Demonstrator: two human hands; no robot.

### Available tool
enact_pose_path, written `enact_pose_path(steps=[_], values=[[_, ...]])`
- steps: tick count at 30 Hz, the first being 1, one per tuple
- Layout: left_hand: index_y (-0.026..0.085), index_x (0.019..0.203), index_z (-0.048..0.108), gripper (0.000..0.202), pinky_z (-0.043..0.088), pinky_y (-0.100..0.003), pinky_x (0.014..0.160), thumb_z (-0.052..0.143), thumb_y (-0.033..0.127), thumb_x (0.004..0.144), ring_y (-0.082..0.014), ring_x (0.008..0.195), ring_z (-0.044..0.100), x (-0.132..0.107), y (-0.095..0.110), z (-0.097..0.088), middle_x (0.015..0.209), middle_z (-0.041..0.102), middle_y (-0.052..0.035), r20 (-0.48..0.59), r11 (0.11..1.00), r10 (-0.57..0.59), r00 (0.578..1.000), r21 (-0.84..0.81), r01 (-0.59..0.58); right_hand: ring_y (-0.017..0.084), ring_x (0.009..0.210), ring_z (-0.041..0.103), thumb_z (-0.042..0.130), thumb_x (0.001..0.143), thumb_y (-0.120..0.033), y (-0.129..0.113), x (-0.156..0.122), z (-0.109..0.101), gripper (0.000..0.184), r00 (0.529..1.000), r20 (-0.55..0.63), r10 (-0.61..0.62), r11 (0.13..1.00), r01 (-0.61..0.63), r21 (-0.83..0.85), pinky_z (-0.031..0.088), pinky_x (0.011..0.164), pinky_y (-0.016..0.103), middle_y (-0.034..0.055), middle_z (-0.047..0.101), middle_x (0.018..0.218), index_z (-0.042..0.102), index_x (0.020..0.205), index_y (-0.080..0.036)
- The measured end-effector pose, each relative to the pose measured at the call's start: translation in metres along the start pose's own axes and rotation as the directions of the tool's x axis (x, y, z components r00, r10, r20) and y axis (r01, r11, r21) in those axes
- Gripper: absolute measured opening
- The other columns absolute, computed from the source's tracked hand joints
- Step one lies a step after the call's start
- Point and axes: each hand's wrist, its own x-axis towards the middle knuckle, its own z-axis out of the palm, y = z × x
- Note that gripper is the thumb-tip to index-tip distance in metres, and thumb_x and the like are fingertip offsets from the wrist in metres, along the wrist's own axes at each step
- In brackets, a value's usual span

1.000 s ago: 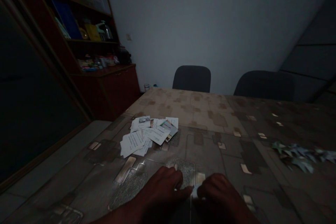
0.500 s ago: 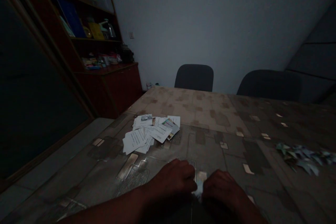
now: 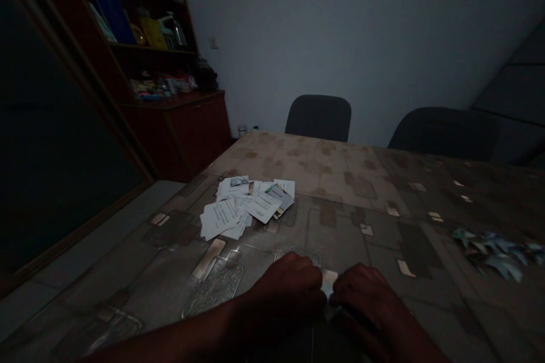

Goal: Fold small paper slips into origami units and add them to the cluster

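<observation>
Close to the near side of the table, my left hand [image 3: 298,286] and my right hand [image 3: 361,295] are side by side with fingers curled. Between them they pinch a small pale piece of paper [image 3: 327,290]; most of it is hidden by the fingers, and its shape is hard to make out in the dim light. Beyond my left hand lies a loose pile of printed cards [image 3: 221,217], mostly white, overlapping one another. Off to the right sits a cluster of folded paper pieces [image 3: 498,252], pale green and bluish.
A patterned cloth covers the table [image 3: 298,164]. Two dark chairs stand at its far side, one chair [image 3: 318,118] in the middle and another chair [image 3: 447,131] to the right. A reddish cabinet [image 3: 191,130] with filled shelves is at the left, against the wall.
The view has tilted slightly downward, so the background sits higher. Both hands keep hold of the paper, with slightly shifted fingers and less of it showing. Cards and folded pieces stay put.
</observation>
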Motion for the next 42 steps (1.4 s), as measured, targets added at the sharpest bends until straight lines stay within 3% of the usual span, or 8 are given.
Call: enact_pose_path(steps=[3,8,22,30,34,42], values=[[0.019,0.068,0.049,0.025,0.025,-0.033,0.058,0.060,0.015,0.091,-0.0136,0.064,0.042,0.003,0.003,-0.006,0.070,0.054,0.0024,0.016,1.000,0.003,1.000,-0.019,-0.003,0.020,0.084,0.058,0.062,0.088,-0.010,0.001,0.000,0.002,0.013,1.000,-0.026,-0.008,1.000,0.008,0.002,0.042,0.074,0.035,0.0027,0.064,0.089,0.057,0.094,-0.021],[0.019,0.069,0.052,0.026,0.027,-0.033,0.056,0.061,0.026,0.092,-0.0124,0.062,0.044,0.006,0.005,-0.010,0.069,0.056,0.0031,-0.033,1.000,0.005,0.999,-0.022,-0.006,0.023,0.086,0.057,0.060,0.089,-0.011,0.004,-0.002,0.004,0.017,1.000,-0.023,0.001,0.999,0.000,0.040,0.043,0.073,0.037,0.0045,0.064,0.093,0.058,0.101,-0.022],[0.020,0.068,0.049,0.025,0.027,-0.033,0.058,0.057,0.016,0.091,-0.0137,0.064,0.043,0.001,0.004,-0.005,0.069,0.053,0.0028,-0.027,0.999,0.038,0.999,0.015,-0.038,0.021,0.080,0.056,0.058,0.089,-0.011,0.004,-0.001,0.006,0.011,0.995,-0.096,-0.008,1.000,0.011,0.027,0.043,0.070,0.033,0.0030,0.063,0.086,0.056,0.092,-0.021],[0.019,0.070,0.054,0.021,0.032,-0.030,0.061,0.056,0.017,0.091,-0.0141,0.066,0.046,-0.005,0.009,0.002,0.072,0.056,0.0009,0.062,0.998,-0.024,0.998,-0.051,0.027,0.020,0.081,0.057,0.060,0.088,-0.012,-0.001,-0.001,0.000,0.011,0.999,-0.050,0.022,0.999,-0.025,-0.044,0.042,0.071,0.033,0.0019,0.063,0.087,0.056,0.089,-0.022],[0.019,0.071,0.054,0.019,0.032,-0.031,0.060,0.056,0.016,0.089,-0.0149,0.065,0.044,-0.005,0.009,0.005,0.071,0.056,0.0009,0.038,0.996,-0.060,0.997,-0.059,0.063,0.020,0.084,0.056,0.058,0.088,-0.009,-0.001,-0.003,0.001,0.014,0.999,-0.042,0.032,0.999,-0.033,-0.016,0.042,0.072,0.034,0.0016,0.062,0.089,0.055,0.091,-0.022],[0.018,0.074,0.058,0.010,0.034,-0.029,0.064,0.063,0.019,0.081,-0.0153,0.071,0.049,0.003,0.016,-0.010,0.075,0.059,-0.0001,0.052,0.955,-0.250,0.967,-0.148,0.255,0.021,0.084,0.055,0.053,0.091,-0.008,-0.002,-0.001,0.004,0.014,0.997,-0.041,0.071,0.997,-0.070,0.031,0.042,0.073,0.035,0.0021,0.061,0.088,0.055,0.089,-0.022]])
